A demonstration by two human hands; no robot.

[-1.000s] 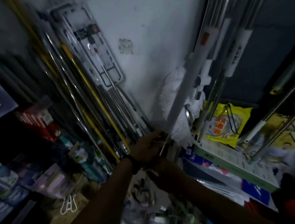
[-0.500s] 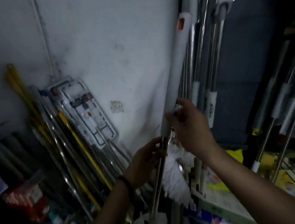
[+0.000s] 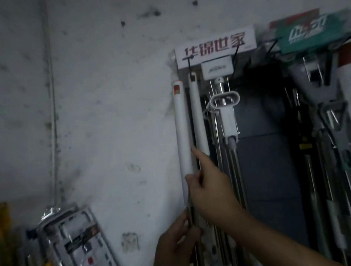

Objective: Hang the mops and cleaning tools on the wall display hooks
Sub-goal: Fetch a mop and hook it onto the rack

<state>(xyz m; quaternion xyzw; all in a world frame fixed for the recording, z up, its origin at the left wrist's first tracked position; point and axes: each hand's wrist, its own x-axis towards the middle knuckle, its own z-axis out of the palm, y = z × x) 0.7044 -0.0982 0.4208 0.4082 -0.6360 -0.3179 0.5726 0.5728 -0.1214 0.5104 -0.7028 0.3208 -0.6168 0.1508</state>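
Observation:
I hold a mop upright by its handle [image 3: 182, 136], a white sleeve with an orange mark near the top over a steel pole. My right hand [image 3: 212, 191] grips the lower end of the white sleeve, index finger stretched up along it. My left hand [image 3: 177, 247] is wrapped around the steel pole just below. The handle's top sits just below and left of a white sign with red characters [image 3: 215, 45] on the display rack. Right beside it a second white handle [image 3: 197, 114] hangs from a black hook [image 3: 190, 64].
More mops hang on the dark rack panel [image 3: 269, 167] to the right, one with a white loop grip [image 3: 225, 102]. A green sign [image 3: 310, 32] is at the upper right. Packaged mop heads [image 3: 78, 245] lean against the stained white wall at lower left.
The mop has been lifted well up; its top now reaches the rack's hooks. My view has tilted up from the cluttered shelves to the wall. My right hand has slid up the sleeve.

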